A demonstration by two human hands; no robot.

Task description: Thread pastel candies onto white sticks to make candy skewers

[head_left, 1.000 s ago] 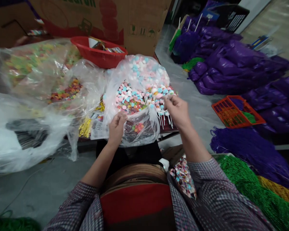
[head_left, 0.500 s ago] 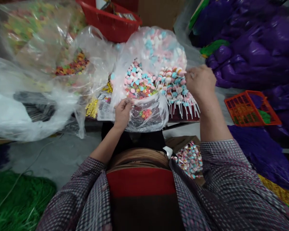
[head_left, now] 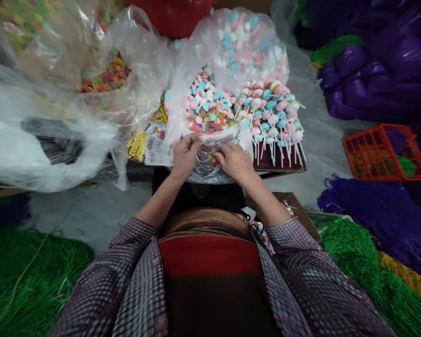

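Observation:
My left hand (head_left: 185, 153) is closed in a pinch at the near edge of an open clear plastic bag (head_left: 210, 177); whatever its fingertips hold is too small to make out. Across from it my right hand (head_left: 235, 161) reaches over the same bag, fingers curled and pressed together. A few small ring candies (head_left: 212, 158) lie by its fingertips. Just beyond both hands, pink, white and blue candies (head_left: 203, 96) fill the bag's mouth, with coloured ring candies (head_left: 215, 118) in front. To the right, candy skewers on white sticks (head_left: 273, 112) are piled up.
Gold twist ties (head_left: 136, 146) and printed plastic packets (head_left: 156, 140) lie left of the bag. Another bag of ring candies (head_left: 107, 77) stands further left. A red basin (head_left: 177, 16) is behind. An orange basket (head_left: 386, 152) and purple bags (head_left: 365, 89) are at right.
My right hand has come from the skewer pile at the right, down and left to the bag in front of me. My left hand stays at the bag's edge. The view has shifted slightly.

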